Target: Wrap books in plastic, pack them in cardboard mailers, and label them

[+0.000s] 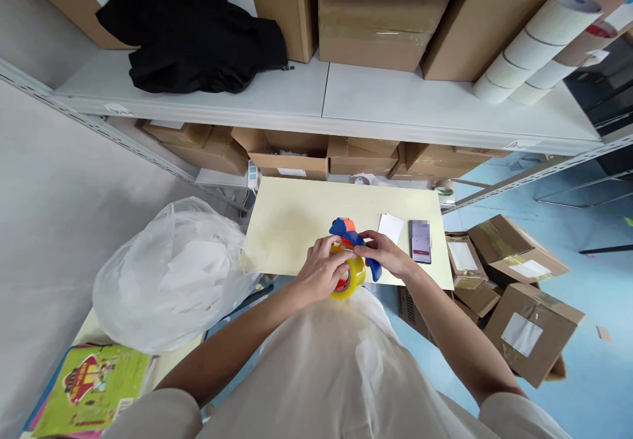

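Both my hands hold a blue and orange tape dispenser [349,231] with a yellow roll of tape [354,279] over the near edge of a pale yellow tabletop [291,218]. My left hand [322,269] is curled round the roll. My right hand [384,252] pinches the dispenser at its blue handle. A white slip of paper [391,227] and a phone [421,241] lie on the tabletop just right of my hands.
A big clear plastic bag [171,277] sits to the left, colourful printed packs [91,389] below it. Taped cardboard boxes [517,294] lie on the blue floor at right. The shelf [395,106] behind carries boxes, a black garment [198,37] and white rolls [537,47].
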Tool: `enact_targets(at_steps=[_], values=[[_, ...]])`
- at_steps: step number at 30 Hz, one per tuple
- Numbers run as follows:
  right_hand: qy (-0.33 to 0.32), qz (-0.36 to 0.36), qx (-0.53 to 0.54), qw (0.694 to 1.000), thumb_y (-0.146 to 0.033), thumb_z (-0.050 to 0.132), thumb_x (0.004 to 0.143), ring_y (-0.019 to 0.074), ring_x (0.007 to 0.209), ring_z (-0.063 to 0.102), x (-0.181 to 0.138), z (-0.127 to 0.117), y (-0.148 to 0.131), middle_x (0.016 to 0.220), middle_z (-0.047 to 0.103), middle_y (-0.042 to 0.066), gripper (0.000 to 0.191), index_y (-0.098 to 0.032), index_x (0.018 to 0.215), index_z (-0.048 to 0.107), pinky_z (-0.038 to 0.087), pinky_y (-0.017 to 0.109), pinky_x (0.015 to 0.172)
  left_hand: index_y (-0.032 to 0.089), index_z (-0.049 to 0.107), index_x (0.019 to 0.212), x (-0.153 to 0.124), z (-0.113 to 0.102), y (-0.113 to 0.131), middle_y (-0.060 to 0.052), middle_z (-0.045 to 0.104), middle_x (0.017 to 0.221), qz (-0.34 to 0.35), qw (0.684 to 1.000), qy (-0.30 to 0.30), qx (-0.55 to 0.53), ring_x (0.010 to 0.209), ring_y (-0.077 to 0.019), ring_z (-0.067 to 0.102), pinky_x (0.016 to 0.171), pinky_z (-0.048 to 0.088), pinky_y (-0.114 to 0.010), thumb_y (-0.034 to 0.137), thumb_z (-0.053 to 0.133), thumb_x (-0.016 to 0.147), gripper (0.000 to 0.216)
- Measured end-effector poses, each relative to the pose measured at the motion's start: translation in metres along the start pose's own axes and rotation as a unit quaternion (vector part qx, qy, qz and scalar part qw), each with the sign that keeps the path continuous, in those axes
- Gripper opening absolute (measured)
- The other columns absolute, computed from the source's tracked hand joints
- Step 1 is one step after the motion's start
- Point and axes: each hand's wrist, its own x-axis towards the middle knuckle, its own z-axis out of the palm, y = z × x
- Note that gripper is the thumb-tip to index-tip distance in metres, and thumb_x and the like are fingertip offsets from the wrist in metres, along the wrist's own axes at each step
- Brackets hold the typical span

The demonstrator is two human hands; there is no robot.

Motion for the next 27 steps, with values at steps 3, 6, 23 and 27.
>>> enact_targets(at_steps=[3, 6, 23, 27], values=[[0.020, -0.007, -0.032, 0.999, -0.048, 0.076, 0.065, 0.0133, 0.056, 0.058, -0.002, 0.002, 0.007, 0.067, 0.065, 0.000, 0.049, -0.018, 0.101, 0.061, 0.043, 0.024, 0.048, 0.027, 0.066, 0.103, -0.001, 0.011, 0.005, -0.008, 0.049, 0.116, -0.046, 0.998, 0.038, -0.035, 0.112, -0.0256, 0.047, 0.095, 0.043, -0.045, 0.024, 0.054, 0.085, 0.022], [0.034, -0.022, -0.046, 0.998, -0.048, 0.076, 0.065, 0.0149, 0.059, 0.060, -0.005, 0.004, 0.010, 0.070, 0.067, 0.000, 0.052, -0.019, 0.106, 0.061, 0.045, 0.025, 0.051, 0.024, 0.067, 0.094, -0.001, 0.020, 0.010, -0.008, 0.050, 0.111, -0.076, 0.992, 0.082, -0.063, 0.110, -0.0255, 0.047, 0.095, 0.042, -0.044, 0.031, 0.060, 0.083, 0.015], [0.066, -0.014, 0.003, 0.998, -0.046, 0.074, 0.067, 0.0154, 0.063, 0.060, -0.004, 0.025, 0.012, 0.076, 0.066, 0.001, 0.051, -0.020, 0.107, 0.057, 0.046, 0.027, 0.055, 0.022, 0.064, 0.083, -0.003, 0.030, -0.001, -0.007, 0.054, 0.109, -0.120, 0.977, 0.161, -0.070, 0.110, -0.0223, 0.052, 0.089, 0.035, -0.040, 0.022, 0.048, 0.088, 0.017], [0.114, -0.083, -0.108, 0.984, -0.044, 0.072, 0.067, 0.0154, 0.064, 0.057, -0.014, 0.039, 0.010, 0.080, 0.065, 0.000, 0.054, -0.023, 0.113, 0.053, 0.046, 0.029, 0.059, 0.020, 0.060, 0.077, 0.004, 0.034, -0.022, -0.006, 0.055, 0.099, -0.207, 0.937, 0.247, -0.133, 0.095, -0.0191, 0.056, 0.085, 0.039, -0.037, 0.022, 0.048, 0.086, 0.015]])
